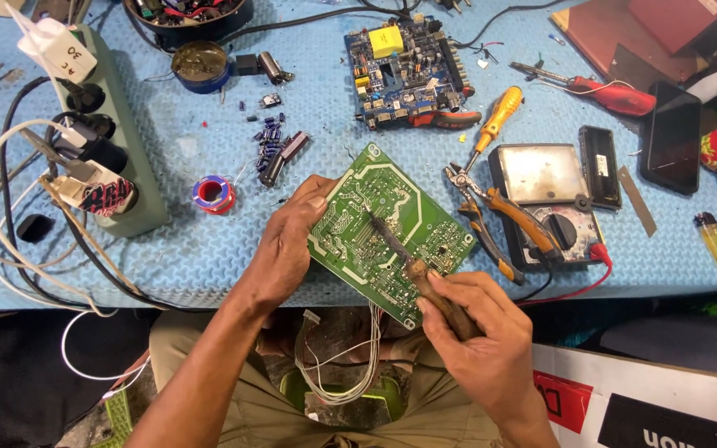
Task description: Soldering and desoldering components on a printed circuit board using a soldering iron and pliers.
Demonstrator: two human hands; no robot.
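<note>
A green circuit board (390,232), its solder side up and laced with pale traces, sits tilted at the near edge of a blue textured table (176,249). The left hand (285,245) grips its left edge, fingers curled closed; the right hand (479,332) clasps a wooden-handled soldering iron (412,265), tip touching the board. Orange-handled pliers (491,228) lie just beside.

Even, bright light falls from above on the blue textured foam mat (209,249), leaving only short, soft shadows. Right of it, the pale glass window of the grey analogue meter (541,172) is washed out by glare (its scale cannot be read). Below the mat's front edge everything drops into shade. Focus is crisp mid-mat; its far corners bow and soften slightly.
</note>
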